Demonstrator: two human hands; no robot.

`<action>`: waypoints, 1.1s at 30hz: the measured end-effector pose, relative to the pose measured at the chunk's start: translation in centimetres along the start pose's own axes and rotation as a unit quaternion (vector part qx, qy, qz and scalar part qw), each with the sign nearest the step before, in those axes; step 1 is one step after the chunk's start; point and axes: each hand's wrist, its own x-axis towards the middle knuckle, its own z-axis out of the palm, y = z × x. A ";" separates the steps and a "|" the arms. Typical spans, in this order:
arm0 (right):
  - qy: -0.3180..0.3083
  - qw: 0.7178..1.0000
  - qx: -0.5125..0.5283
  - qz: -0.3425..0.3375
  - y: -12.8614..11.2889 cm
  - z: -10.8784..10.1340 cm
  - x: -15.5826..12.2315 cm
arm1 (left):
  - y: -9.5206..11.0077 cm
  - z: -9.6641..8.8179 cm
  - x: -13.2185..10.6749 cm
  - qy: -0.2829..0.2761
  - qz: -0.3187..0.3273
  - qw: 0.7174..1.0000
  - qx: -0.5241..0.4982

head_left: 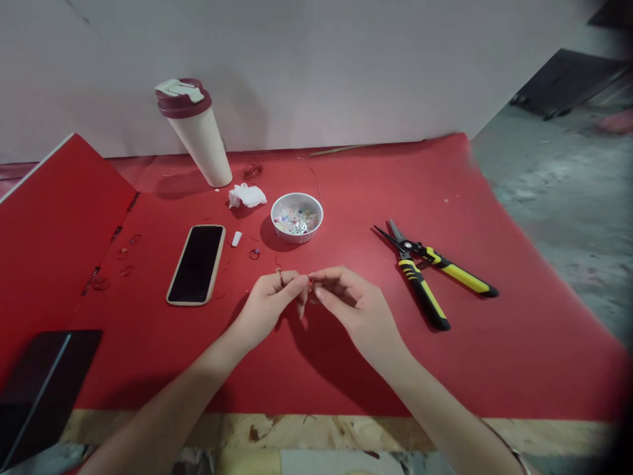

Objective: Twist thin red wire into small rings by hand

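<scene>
1. Fingers (299,282): those of both hands were drawn together at the centre of the view. The fingertips of the left hand (264,310) and right hand (353,307) met in a close pinch on a small copper-coloured wire loop (310,285), held just above the red work sheet (519,356). The other fingers were curled, not spread.
2. A similar small ring (279,278) sat at the left hand's fingers; we could not tell whether it was gripped or merely resting there.
3. Handling: we judged this short grip sound. Fine wire is best held close to the working point, with both sets of fingertips near each other and the forearms low and steady.
4. Nearest the left hand lay a single ring (254,254), a white plastic stub (236,239) and a phone in a tan case (196,264). Further left, several faint rings (121,254) lay on the sheet.
5. Ahead of the hands stood a metal bowl of mixed beads (297,218), with a crumpled tissue (246,195) just beyond it.
6. Nearest the right hand lay yellow-and-black wire snips (425,274), their blades apart and untouched by either hand.
</scene>
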 end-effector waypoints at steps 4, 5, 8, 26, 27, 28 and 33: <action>-0.004 0.999 -0.045 -0.012 -0.3 -0.3 0.0 | -0.1 0.1 0.0 0.004 -0.002 1.000 0.028; -0.005 0.997 -0.068 -0.019 -0.4 -0.4 0.0 | -0.1 0.2 -0.1 0.002 -0.004 1.000 0.030; -0.009 0.991 -0.130 -0.033 -0.3 -0.7 0.1 | -0.3 0.3 -0.1 0.003 -0.004 0.999 0.035; 0.056 0.907 -0.346 -0.234 0.5 0.3 -0.3 | -0.2 0.1 -0.2 0.018 0.024 0.996 0.082; 0.062 0.889 -0.366 -0.267 0.7 0.3 -0.3 | -0.2 0.1 -0.2 0.012 0.024 0.997 0.068; 0.067 0.872 -0.383 -0.297 0.9 0.3 -0.3 | -0.2 0.2 -0.2 0.006 0.021 0.998 0.054; 0.060 0.865 -0.394 -0.305 0.7 0.2 -0.2 | -0.2 0.3 -0.2 0.040 0.022 0.996 0.082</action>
